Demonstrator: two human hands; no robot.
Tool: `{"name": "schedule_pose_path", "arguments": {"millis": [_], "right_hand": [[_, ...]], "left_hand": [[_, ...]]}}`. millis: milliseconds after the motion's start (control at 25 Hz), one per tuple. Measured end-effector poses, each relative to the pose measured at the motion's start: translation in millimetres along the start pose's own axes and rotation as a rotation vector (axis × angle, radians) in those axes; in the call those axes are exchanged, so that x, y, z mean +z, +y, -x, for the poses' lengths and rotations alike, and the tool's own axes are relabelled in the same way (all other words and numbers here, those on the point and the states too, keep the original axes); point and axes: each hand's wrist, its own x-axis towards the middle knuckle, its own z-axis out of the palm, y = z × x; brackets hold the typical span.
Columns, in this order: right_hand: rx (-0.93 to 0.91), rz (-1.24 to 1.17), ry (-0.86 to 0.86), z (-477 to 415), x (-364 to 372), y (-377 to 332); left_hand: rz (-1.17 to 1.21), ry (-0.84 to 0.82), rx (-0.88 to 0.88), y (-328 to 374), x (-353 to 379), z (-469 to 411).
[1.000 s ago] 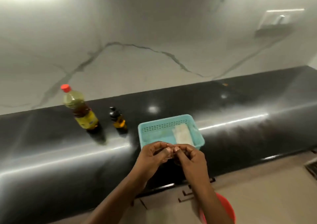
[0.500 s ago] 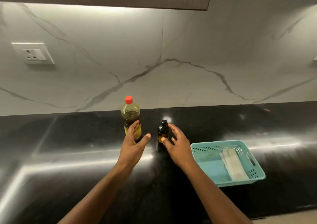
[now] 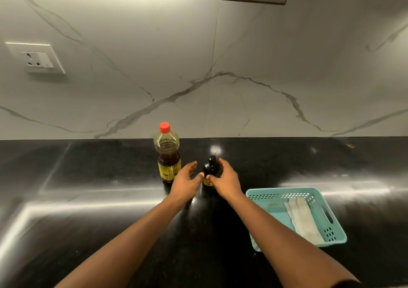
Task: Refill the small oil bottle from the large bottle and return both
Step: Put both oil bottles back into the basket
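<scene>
The large oil bottle (image 3: 167, 153) has a red cap, a yellow label and dark oil in its lower half. It stands upright near the back of the black counter (image 3: 88, 199). Just to its right stands the small dark oil bottle (image 3: 211, 166) with a black cap and a yellow label. My right hand (image 3: 225, 180) wraps around the small bottle, thumb across its front and fingers behind it. My left hand (image 3: 184, 183) is spread between the two bottles. Its thumb tip reaches the small bottle's left side and its fingers are apart from the large bottle.
A teal plastic basket (image 3: 331, 232) with a folded pale cloth (image 3: 303, 219) in it sits on the counter to the right of my right forearm. A marble backsplash rises behind the counter, with a wall socket (image 3: 38, 59) at the left.
The view swung from the basket to the bottles. Both hands reached forward; my left hand left the large bottle's side and both hands closed in on the small bottle.
</scene>
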Motion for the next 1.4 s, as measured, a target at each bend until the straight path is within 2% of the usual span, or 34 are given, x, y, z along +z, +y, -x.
{"name": "schedule_pose_path", "arguments": {"millis": [160, 360, 640, 880, 1000, 1080, 1240, 1400], "right_hand": [[-0.006, 0.053, -0.034, -15, -3, 5], [-0.044, 0.142, -0.093, -25, -8, 11], [-0.139, 0.221, -0.084, -20, -16, 6], [-0.299, 0.241, 0.004, 7, -89, -31], [-0.316, 0.295, 0.055, 29, -145, -27], [-0.299, 0.319, 0.063, 47, -177, -12], [-0.209, 0.344, 0.090, 73, -218, 34], [-0.136, 0.378, 0.103, 81, -225, 85]], "left_hand": [[-0.082, -0.038, -0.017, -7, 3, -24], [-0.205, -0.160, 0.042, -13, 5, -43], [-0.158, -0.169, 0.122, -21, 1, -44], [-0.186, -0.133, 0.360, 58, 0, -25], [-0.222, -0.162, 0.485, 99, 27, -10], [-0.214, -0.236, 0.507, 112, 54, 1], [-0.184, -0.364, 0.513, 119, 110, 22], [-0.213, -0.430, 0.438, 103, 155, 29]]}}
